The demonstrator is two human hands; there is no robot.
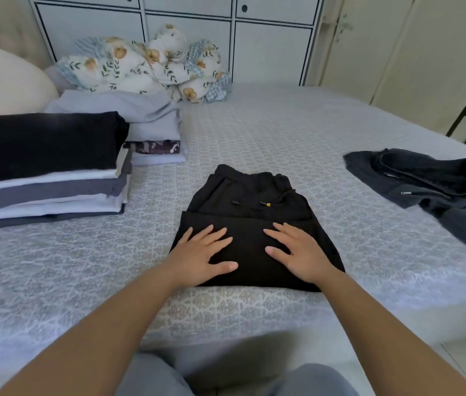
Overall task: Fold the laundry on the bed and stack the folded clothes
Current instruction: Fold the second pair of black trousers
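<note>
1. Mid-bed: black trousers point(250, 221) folded into a compact block, waistband and drawstring showing at the far end, folded layer on top at the near end.
2. Left hand point(206, 250) and right hand point(294, 250) both flat on that near layer, fingers spread and straight, pressing, gripping nothing.
3. Done so far, judging by the layout: a tall stack of folded clothes point(46, 170) at the left, black on top over white and grey layers; a second folded pile point(152, 127) of pale grey pieces just behind it.
4. Left to do: move the trousers onto a stack; fold the dark jacket point(426, 178) lying crumpled at the right, well apart from everything.
5. Probably near the end, with only one unfolded garment in view.
6. Floral quilt point(146, 64) bunched at the far edge of the bed point(254, 310).
</note>
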